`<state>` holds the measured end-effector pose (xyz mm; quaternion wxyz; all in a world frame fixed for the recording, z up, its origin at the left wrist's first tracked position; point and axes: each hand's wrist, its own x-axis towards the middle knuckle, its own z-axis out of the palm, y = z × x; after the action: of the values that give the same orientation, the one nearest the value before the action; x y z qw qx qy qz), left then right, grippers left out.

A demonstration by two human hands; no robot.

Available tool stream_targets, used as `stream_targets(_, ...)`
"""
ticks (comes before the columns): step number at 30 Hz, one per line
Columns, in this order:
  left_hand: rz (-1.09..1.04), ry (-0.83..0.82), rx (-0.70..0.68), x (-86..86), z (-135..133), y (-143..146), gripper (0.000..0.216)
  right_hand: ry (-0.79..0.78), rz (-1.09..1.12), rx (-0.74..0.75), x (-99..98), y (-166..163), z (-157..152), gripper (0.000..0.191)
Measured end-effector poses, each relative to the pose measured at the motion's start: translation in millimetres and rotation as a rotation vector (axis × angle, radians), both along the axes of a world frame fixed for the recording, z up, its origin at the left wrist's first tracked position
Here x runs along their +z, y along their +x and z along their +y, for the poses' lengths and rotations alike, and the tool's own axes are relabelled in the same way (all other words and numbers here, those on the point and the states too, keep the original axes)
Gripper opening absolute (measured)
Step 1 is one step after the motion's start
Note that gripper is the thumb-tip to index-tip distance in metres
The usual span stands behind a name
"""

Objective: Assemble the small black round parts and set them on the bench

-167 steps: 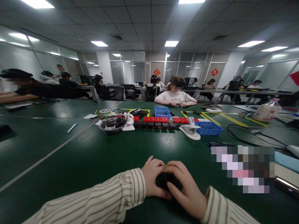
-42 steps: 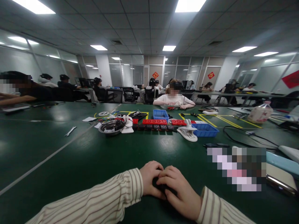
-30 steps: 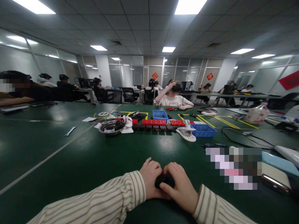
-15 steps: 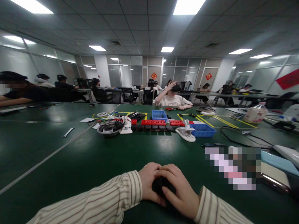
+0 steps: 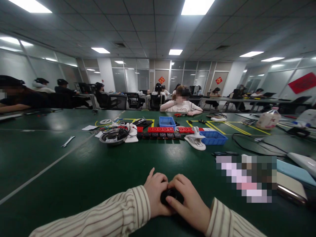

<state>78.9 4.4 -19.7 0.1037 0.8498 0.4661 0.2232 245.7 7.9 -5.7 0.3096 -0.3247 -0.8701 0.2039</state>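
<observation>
Black rounded object (image 5: 172,193) sits between the two hands over the green table (image 5: 118,179); whether it rests on the tabletop, I cannot tell. Well to its left and farther off, a wrench (image 5: 67,141) lies flat. Nearer the object, beyond it on the left, a metal bowl (image 5: 113,143) holds tangled cables, with a white stand (image 5: 131,133) just beside the bowl. On the object's left side, the left hand (image 5: 156,192) curves around it, one finger raised. Beyond the object runs a row of red sockets (image 5: 160,129), with a blue tray (image 5: 167,121) behind. On its right side, the right hand (image 5: 189,199) grips it, thumb across the near part, fingers bent over the far edge. Beyond it on the right stand a white clamp (image 5: 196,142) and another blue bin (image 5: 214,138); well to its right lies a beige case (image 5: 290,186)
</observation>
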Motion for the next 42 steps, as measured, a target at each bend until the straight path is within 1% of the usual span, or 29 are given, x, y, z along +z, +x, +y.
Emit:
stream_targets(1, -0.007, -0.020, -0.042, -0.3, 2.8, -1.9, 0.048, 0.006, 0.003, 0.027, 1.6, 0.2, -0.6, 0.010)
stream_targets(5, -0.015, -0.065, -0.219, -3.6, 14.2, -9.5, 0.035, 0.068, 0.026, 0.149, 7.9, 1.7, -3.7, 0.024)
stream_targets(7, -0.001, -0.064, -0.237, -4.8, 17.0, -11.2, 0.035, 0.089, 0.041, 0.204, 9.6, 2.7, -4.8, 0.028)
stream_targets(8, -0.004, -0.070, -0.228, -5.0, 17.3, -11.4, 0.041, 0.087, 0.051, 0.216, 9.8, 3.3, -4.9, 0.029)
stream_targets(9, -0.012, -0.081, -0.218, -4.9, 16.8, -11.1, 0.049, 0.082, 0.066, 0.213, 9.3, 3.8, -4.9, 0.028)
stream_targets(11, -0.032, -0.099, -0.192, -4.0, 14.2, -9.6, 0.070, 0.073, 0.106, 0.159, 6.8, 4.4, -4.0, 0.025)
stream_targets(12, -0.041, -0.097, -0.175, -3.3, 12.2, -8.6, 0.076, 0.071, 0.124, 0.113, 4.8, 4.5, -3.2, 0.025)
stream_targets(14, -0.057, -0.075, -0.135, -1.9, 8.2, -6.5, 0.078, 0.067, 0.140, 0.019, 0.5, 4.1, -1.7, 0.028)
stream_targets(16, -0.079, -0.055, -0.086, -0.9, 5.1, -4.9, 0.075, 0.057, 0.117, -0.045, -3.0, 3.0, -0.6, 0.030)
stream_targets(19, -0.083, -0.060, -0.055, -0.5, 4.1, -4.1, 0.061, 0.055, 0.041, -0.073, -4.0, 0.7, -0.3, 0.023)
stream_targets(21, -0.074, -0.065, -0.080, -1.1, 6.0, -4.9, 0.051, 0.051, 0.006, -0.049, -1.9, -0.4, -1.1, 0.014)
stream_targets(23, -0.070, -0.068, -0.141, -2.3, 9.1, -6.6, 0.043, 0.046, 0.011, 0.005, 1.2, -0.7, -2.6, 0.005)
stream_targets(27, -0.053, -0.073, -0.253, -5.2, 16.2, -10.8, 0.033, 0.067, 0.052, 0.147, 6.2, 0.5, -5.8, 0.020)
stream_targets(30, -0.045, -0.071, -0.261, -5.9, 18.9, -12.0, 0.032, 0.103, 0.053, 0.235, 8.9, 1.7, -7.0, 0.027)
stream_targets(32, -0.036, -0.063, -0.244, -4.9, 18.5, -11.4, 0.039, 0.124, 0.054, 0.260, 10.5, 2.6, -7.3, 0.029)
stream_targets(34, -0.028, -0.054, -0.220, -3.0, 16.4, -10.2, 0.059, 0.131, 0.066, 0.243, 11.0, 3.1, -7.4, 0.028)
stream_targets(36, -0.018, -0.045, -0.187, -1.0, 13.1, -8.4, 0.075, 0.117, 0.089, 0.176, 9.6, 2.9, -6.8, 0.025)
stream_targets(38, 0.002, -0.032, -0.146, 0.1, 9.4, -6.1, 0.075, 0.096, 0.113, 0.089, 6.4, 1.9, -5.6, 0.024)
stream_targets(42, 0.013, 0.058, -0.056, 0.6, 3.9, -1.3, 0.062, 0.064, 0.081, -0.038, -0.5, -0.8, -2.9, 0.025)
